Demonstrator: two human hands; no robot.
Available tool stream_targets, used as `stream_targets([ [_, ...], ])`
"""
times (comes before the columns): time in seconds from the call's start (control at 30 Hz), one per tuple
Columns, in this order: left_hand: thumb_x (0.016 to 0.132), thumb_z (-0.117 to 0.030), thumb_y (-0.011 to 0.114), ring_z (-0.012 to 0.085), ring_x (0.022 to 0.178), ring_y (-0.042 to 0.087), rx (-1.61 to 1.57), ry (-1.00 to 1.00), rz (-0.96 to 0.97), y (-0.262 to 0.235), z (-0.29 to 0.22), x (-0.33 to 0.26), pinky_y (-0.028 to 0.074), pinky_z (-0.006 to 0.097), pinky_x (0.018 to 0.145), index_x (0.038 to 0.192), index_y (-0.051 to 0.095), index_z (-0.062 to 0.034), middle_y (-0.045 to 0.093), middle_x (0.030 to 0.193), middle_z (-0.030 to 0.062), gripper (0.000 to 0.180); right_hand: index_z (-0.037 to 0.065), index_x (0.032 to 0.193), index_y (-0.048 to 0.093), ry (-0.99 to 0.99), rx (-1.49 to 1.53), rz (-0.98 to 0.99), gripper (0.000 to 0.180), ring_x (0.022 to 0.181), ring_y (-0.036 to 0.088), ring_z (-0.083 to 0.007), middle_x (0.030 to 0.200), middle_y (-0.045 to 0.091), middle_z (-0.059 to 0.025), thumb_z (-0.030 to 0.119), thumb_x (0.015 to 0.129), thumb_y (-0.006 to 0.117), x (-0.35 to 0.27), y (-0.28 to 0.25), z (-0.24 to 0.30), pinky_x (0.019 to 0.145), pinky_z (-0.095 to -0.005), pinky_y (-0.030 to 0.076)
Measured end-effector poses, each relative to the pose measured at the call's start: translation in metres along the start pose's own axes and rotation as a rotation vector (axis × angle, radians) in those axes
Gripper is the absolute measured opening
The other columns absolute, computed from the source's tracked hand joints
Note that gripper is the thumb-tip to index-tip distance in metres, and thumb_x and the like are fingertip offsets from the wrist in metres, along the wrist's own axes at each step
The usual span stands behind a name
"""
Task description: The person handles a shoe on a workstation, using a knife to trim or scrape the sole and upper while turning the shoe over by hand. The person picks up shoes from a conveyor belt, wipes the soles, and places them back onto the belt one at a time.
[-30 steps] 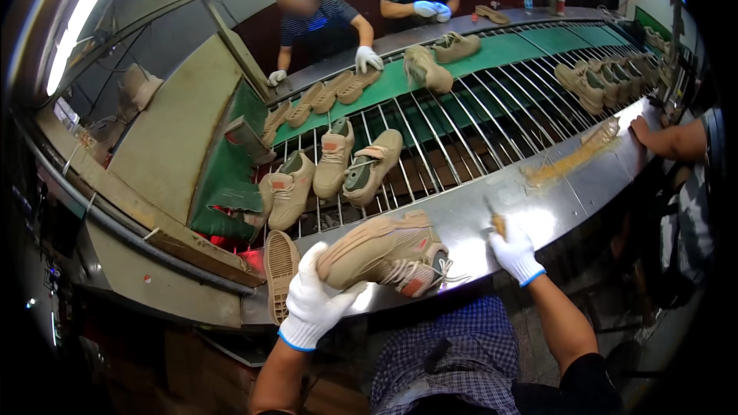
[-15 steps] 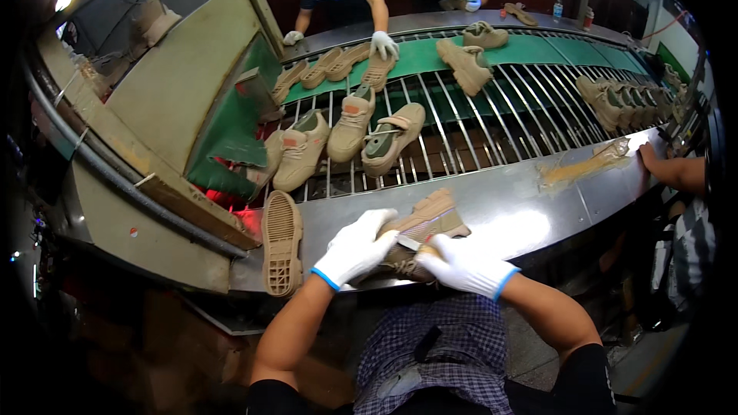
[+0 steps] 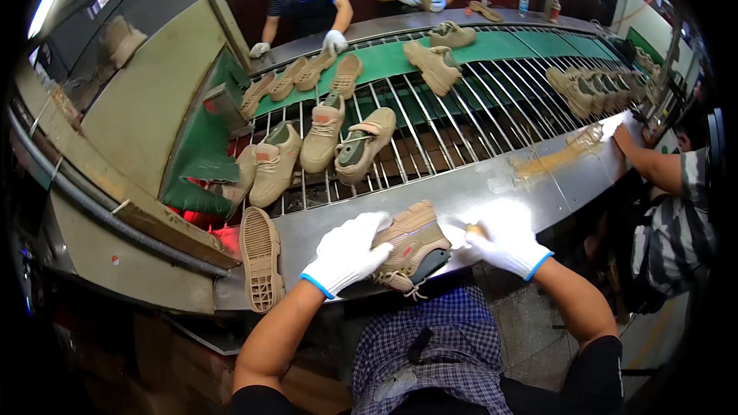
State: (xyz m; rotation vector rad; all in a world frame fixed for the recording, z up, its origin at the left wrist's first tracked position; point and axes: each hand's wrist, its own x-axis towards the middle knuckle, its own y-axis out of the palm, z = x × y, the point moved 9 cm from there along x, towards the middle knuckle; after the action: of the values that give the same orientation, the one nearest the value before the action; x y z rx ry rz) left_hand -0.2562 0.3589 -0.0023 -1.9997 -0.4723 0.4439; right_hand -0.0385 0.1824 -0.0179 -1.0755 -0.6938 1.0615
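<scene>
My left hand (image 3: 347, 252), in a white glove with a blue cuff, grips a tan lace-up shoe (image 3: 412, 240) by its front part. The shoe lies on its side on the metal ledge, its chunky sole turned away from me and its dark green lining facing the near edge. Right of the shoe, apart from it, my gloved right hand (image 3: 509, 240) is closed around a small tool (image 3: 476, 229) with a tan handle and a thin pale blade, partly lost in glare. A loose tan outsole (image 3: 262, 255) lies left of my left hand, tread up.
Beyond the metal ledge (image 3: 338, 219) runs a roller conveyor (image 3: 438, 138) bearing several tan shoes. Outsoles (image 3: 314, 71) lie on the green belt (image 3: 507, 46) behind. Two people work on the far side; another person's arm (image 3: 653, 167) rests at the right. A panelled housing (image 3: 161, 107) stands left.
My right hand has drawn the tool away from the shoe to the right. The shoe's opening now shows. Across the conveyor, a person's gloved hand has moved off an outsole. The whole view has shifted.
</scene>
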Motion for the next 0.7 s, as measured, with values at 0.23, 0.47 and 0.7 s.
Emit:
stream_targets([
  [0.23,0.078,-0.065,0.083,0.0412,0.115,0.072,0.155,-0.022,0.089,0.028,-0.053,0.041,0.059,0.048,0.096,0.157,0.041,0.0012,0.065,0.137,0.024,0.111,-0.004,0.105,0.074,-0.09,0.113,0.049,0.058,0.081,0.073,-0.04,0.09,0.074,-0.026,0.052,0.102,0.064,0.005,0.014,0.024,0.078,-0.0478,0.058],
  [0.47,0.072,-0.068,0.086,0.0414,0.102,0.076,0.217,-0.014,0.019,0.029,-0.053,0.044,0.061,0.048,0.088,0.151,0.044,0.002,0.069,0.128,0.0237,0.114,-0.005,0.113,0.072,0.052,0.523,0.157,0.056,0.088,0.073,-0.0352,0.094,0.075,-0.0218,0.048,0.107,0.055,0.011,0.082,0.026,0.088,-0.044,0.057],
  [0.7,0.077,-0.057,0.088,0.0395,0.095,0.076,0.298,0.12,-0.129,0.028,-0.054,0.029,0.062,0.049,0.083,0.147,0.05,-0.0007,0.07,0.12,0.0209,0.098,0.002,0.1,0.068,-0.271,0.504,0.233,0.049,0.069,0.068,-0.0263,0.079,0.07,-0.014,0.049,0.109,0.056,0.017,0.072,0.052,0.066,-0.0406,0.055],
])
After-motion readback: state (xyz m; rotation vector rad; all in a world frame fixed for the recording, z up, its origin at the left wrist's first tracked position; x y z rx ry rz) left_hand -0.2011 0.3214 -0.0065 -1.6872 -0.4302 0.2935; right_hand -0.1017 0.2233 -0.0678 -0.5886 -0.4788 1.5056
